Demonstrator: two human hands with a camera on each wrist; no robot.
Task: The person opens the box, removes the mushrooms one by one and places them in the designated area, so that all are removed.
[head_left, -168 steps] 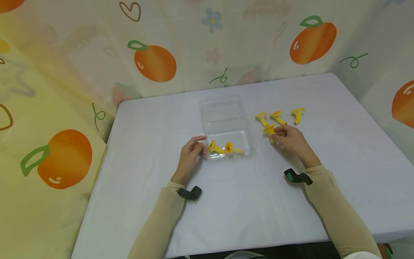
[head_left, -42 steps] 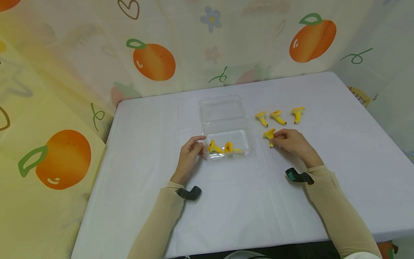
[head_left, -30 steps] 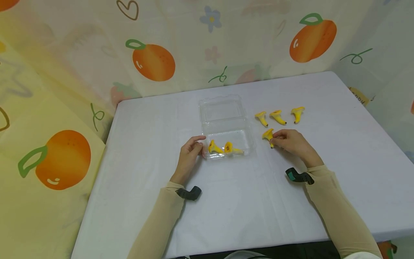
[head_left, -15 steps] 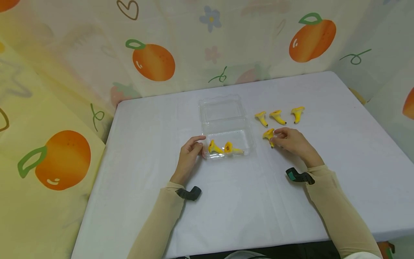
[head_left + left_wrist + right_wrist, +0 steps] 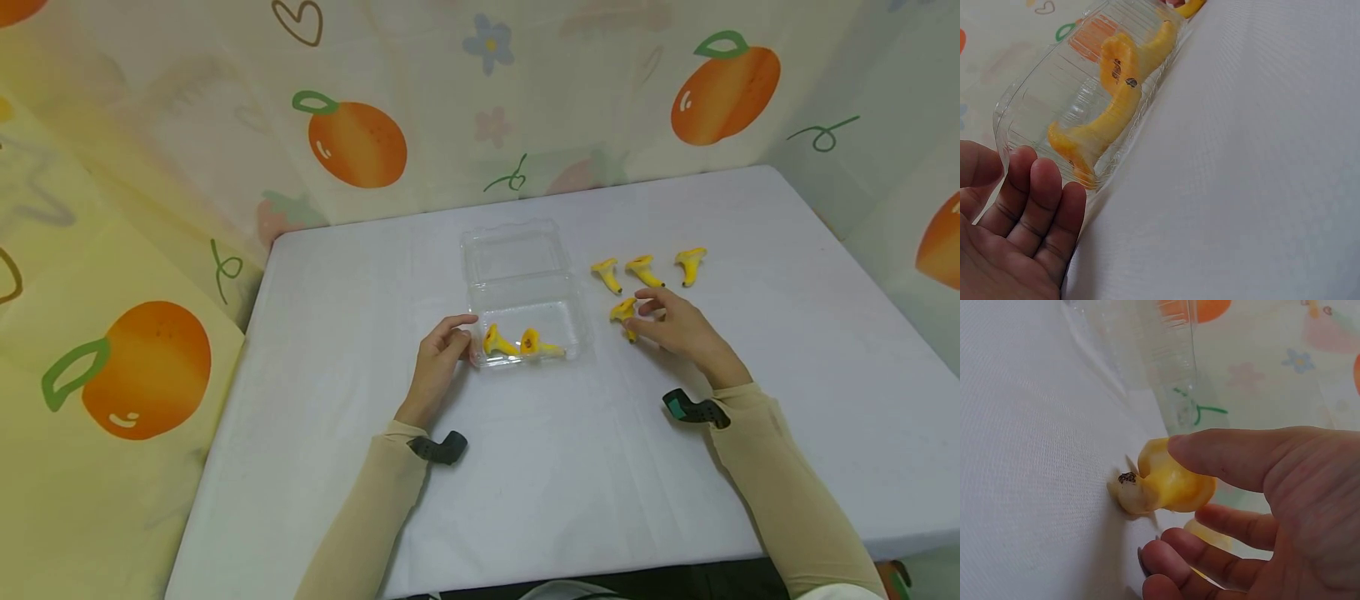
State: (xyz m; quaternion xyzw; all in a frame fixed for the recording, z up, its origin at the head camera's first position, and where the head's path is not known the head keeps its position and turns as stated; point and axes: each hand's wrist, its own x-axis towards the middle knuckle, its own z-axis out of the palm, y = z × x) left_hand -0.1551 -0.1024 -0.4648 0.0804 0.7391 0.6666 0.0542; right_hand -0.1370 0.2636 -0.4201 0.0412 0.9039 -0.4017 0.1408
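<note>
The backdrop (image 5: 442,108) is printed with oranges, flowers and a heart; small marks (image 5: 1327,310) on it, at the upper right of the right-wrist view, are cut off and cannot be read. The desk (image 5: 337,350) is covered in white cloth, its far edge seen running across the upper middle of the head view. White cloth is stretched between the left edge and the box, and from the right hand to the right edge.

The clear box (image 5: 551,319) is set at the centre, its lid (image 5: 516,254) laid back. Two mushrooms (image 5: 498,341) are held along its near wall. Its left side is touched by the left hand (image 5: 437,362), whose fingers are loosely extended.

Just right of centre, a yellow mushroom (image 5: 622,310) is touched by the right hand's (image 5: 678,333) thumb; the fingers are spread apart. Beyond it, three more (image 5: 645,272) are laid in a row.
</note>
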